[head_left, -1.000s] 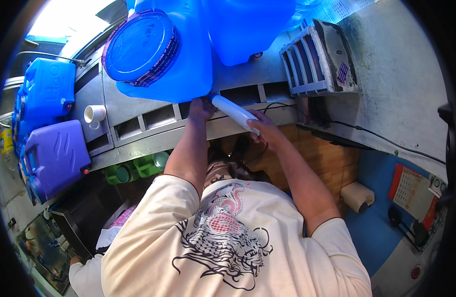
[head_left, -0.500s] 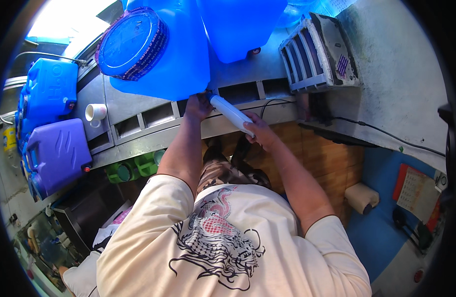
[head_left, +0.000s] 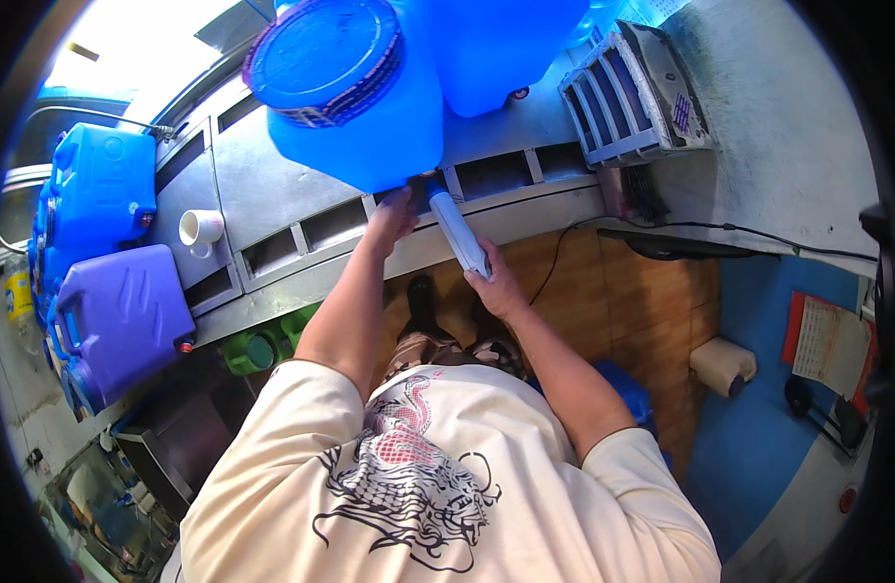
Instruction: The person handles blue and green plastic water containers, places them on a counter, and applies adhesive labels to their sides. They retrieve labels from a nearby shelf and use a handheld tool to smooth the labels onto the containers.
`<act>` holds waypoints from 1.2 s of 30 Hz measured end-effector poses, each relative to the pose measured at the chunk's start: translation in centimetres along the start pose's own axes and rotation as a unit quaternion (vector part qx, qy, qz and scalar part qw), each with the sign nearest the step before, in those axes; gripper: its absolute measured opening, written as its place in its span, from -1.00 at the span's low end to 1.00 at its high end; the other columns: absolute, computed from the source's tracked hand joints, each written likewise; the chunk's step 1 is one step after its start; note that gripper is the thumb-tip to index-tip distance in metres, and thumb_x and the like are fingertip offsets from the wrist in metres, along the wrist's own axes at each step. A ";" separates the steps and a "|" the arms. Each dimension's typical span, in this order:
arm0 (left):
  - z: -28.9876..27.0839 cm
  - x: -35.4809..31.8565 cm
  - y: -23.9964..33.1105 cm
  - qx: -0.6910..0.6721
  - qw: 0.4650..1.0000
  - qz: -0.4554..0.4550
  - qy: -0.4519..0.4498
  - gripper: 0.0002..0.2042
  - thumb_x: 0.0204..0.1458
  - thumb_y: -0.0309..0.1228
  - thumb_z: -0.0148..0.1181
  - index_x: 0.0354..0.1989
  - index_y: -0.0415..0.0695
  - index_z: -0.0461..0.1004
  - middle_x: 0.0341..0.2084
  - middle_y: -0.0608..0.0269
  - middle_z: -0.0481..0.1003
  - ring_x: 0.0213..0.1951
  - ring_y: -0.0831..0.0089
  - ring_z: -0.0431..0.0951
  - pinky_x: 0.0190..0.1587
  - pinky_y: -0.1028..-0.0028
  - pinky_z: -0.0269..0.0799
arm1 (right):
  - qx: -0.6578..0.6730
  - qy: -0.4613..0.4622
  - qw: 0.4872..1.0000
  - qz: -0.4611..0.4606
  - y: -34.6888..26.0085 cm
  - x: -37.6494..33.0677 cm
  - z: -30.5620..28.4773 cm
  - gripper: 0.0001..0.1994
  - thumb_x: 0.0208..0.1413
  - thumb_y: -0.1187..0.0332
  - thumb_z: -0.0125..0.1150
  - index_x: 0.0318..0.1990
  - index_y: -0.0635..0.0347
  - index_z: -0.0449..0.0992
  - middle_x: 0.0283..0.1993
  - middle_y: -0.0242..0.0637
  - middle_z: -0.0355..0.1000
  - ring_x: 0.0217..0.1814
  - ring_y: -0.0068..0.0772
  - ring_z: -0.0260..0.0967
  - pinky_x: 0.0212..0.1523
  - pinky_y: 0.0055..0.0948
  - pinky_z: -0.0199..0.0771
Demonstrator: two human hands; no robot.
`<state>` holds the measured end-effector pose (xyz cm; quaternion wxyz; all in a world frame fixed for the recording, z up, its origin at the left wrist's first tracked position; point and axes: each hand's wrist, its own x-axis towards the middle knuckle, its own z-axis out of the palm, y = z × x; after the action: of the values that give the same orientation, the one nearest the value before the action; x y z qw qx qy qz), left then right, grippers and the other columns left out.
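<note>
In my right hand [head_left: 498,282] I grip the lower end of a slim white heat gun [head_left: 453,231]. Its dark tip points up to the lower edge of a large blue water jug [head_left: 360,151], near the front corner. My left hand [head_left: 393,220] is just left of the tip, fingers curled up against the jug's underside. What those fingers hold, if anything, is hidden. The jug has a wide round blue lid [head_left: 323,53] with a printed band around its rim. A second blue jug [head_left: 496,58] stands behind it to the right.
A metal counter [head_left: 273,199] with slots runs under the jugs. A white mug [head_left: 201,228], a purple jug [head_left: 127,316] and a blue jug [head_left: 107,180] are at the left. A slatted metal box [head_left: 632,97] is at the right. A black cord [head_left: 681,224] crosses the right side.
The view has shifted, so the jugs and mug appear farther right. The heat gun stands more upright, its lower end nearer me. My left hand has come slightly away from its tip.
</note>
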<state>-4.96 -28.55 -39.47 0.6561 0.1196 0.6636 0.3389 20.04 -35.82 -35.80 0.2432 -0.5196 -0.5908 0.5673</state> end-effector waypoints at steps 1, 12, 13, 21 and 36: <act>-1.4 -0.9 -0.2 0.029 0.999 0.016 -0.017 -0.49 0.11 0.04 0.10 0.13 0.00 0.33 -0.15 0.26 0.48 -0.22 0.45 0.49 -0.17 0.42 0.39 | 0.002 0.019 1.000 -0.010 0.1 -0.2 0.8 -0.35 0.05 0.43 0.20 0.31 0.10 0.08 0.19 -0.03 0.27 0.24 -0.08 0.23 0.24 -0.27 0.19; -13.0 -8.5 9.2 0.064 0.942 0.304 0.130 -0.58 0.15 -0.16 0.16 0.12 -0.11 0.39 -0.23 0.31 0.52 -0.30 0.59 0.47 -0.29 0.64 0.33 | -0.015 0.146 0.983 -0.108 -2.6 0.5 3.8 -0.37 0.01 0.47 0.20 0.26 0.19 0.12 0.20 0.08 0.23 0.28 0.07 0.18 0.28 -0.18 0.14; -13.7 -9.2 11.7 0.068 0.910 0.385 0.138 -0.50 0.14 -0.09 0.17 0.14 -0.18 0.36 -0.18 0.24 0.50 -0.20 0.51 0.48 -0.15 0.59 0.37 | -0.079 0.207 0.963 -0.151 -2.2 0.8 3.7 -0.43 0.04 0.44 0.19 0.23 0.16 0.16 0.04 -0.02 0.34 -0.01 -0.09 0.40 0.00 -0.24 0.42; -3.5 -23.9 30.7 0.455 0.652 0.603 0.069 0.02 -0.34 0.36 0.30 0.34 0.12 0.13 0.33 -0.04 0.08 0.36 -0.08 0.03 0.29 -0.12 0.05 | 0.237 0.082 0.963 0.104 -13.3 -1.8 -9.1 -0.55 0.17 0.31 0.11 0.22 0.00 0.23 -0.22 -0.40 0.34 -0.53 -0.66 0.28 -0.60 -0.68 0.30; 5.1 -26.0 33.1 0.756 0.576 0.305 0.063 0.16 -0.57 0.15 0.53 0.38 0.21 0.06 0.34 0.05 0.06 0.35 -0.01 0.07 0.27 -0.03 0.18 | 0.120 -0.092 0.988 -0.044 -31.5 0.0 -22.1 -0.52 0.15 0.20 0.10 0.19 0.19 0.30 -0.29 -0.38 0.36 -0.55 -0.74 0.23 -0.60 -0.73 0.23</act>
<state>-6.74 -18.22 1.65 0.1428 0.7458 0.6432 -0.0989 28.79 -20.77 -1.41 0.2736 -0.4058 -0.5604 0.6682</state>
